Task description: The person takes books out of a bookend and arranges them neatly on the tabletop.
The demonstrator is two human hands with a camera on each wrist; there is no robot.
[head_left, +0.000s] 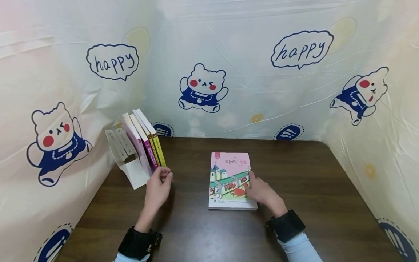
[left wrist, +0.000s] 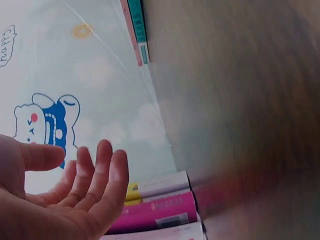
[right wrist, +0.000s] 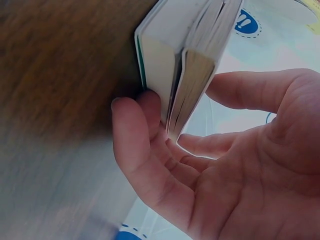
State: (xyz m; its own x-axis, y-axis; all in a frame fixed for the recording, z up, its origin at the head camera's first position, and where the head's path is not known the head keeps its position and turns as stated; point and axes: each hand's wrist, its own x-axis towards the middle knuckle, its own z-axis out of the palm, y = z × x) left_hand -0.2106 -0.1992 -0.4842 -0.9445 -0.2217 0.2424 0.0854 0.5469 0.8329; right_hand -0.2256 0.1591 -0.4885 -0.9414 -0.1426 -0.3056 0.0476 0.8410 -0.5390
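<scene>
Loosely curled, right fingers (right wrist: 145, 170) round 2 books (right wrist: 189, 82)

Both arms reach forward from the lower edge of the head view, leaning inward, with the two hands well apart. A dark band (head_left: 139, 243) wraps the left wrist, another (head_left: 286, 226) the right; below them the sleeves (head_left: 299, 248) are light blue. The left hand (head_left: 158, 189) hangs loose, palm turned inward, its fingers (left wrist: 114, 182) gently bent and slightly spread, and its thumb (left wrist: 46, 157) set apart from them; it grasps nothing. The right hand (head_left: 263, 191) grips: its thumb (right wrist: 250, 91) stretches out nearly straight on one side, opposite several curled fingers (right wrist: 131, 132), while the index finger (right wrist: 212, 145) extends between.
</scene>
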